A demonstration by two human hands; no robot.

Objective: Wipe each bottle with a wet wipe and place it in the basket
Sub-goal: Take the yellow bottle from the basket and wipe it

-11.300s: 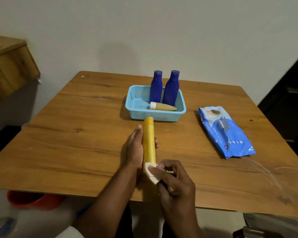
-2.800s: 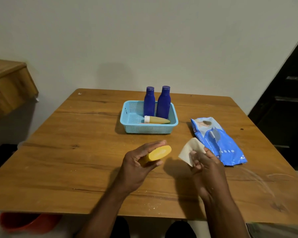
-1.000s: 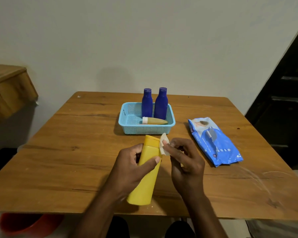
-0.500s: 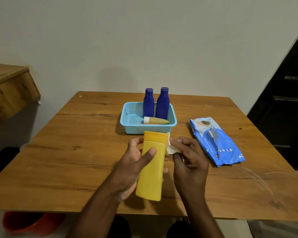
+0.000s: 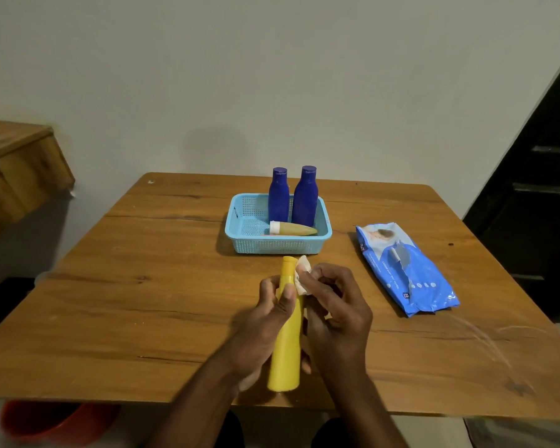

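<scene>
Two dark blue bottles upright in one light blue basket, one small tan bottle lying there too. One yellow bottle. One white wipe. One blue wipes pack. Two hands.

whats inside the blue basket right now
The blue basket holds two dark blue bottles standing upright at the back and one small tan bottle lying in front. Its front wall hides the floor beneath them.

- Wipes pack, right of basket: small white print along its left edge and a mark at its near end, too small to read.
- Bottles: no legible labels.
- No other text, nos. or signs legible.
</scene>
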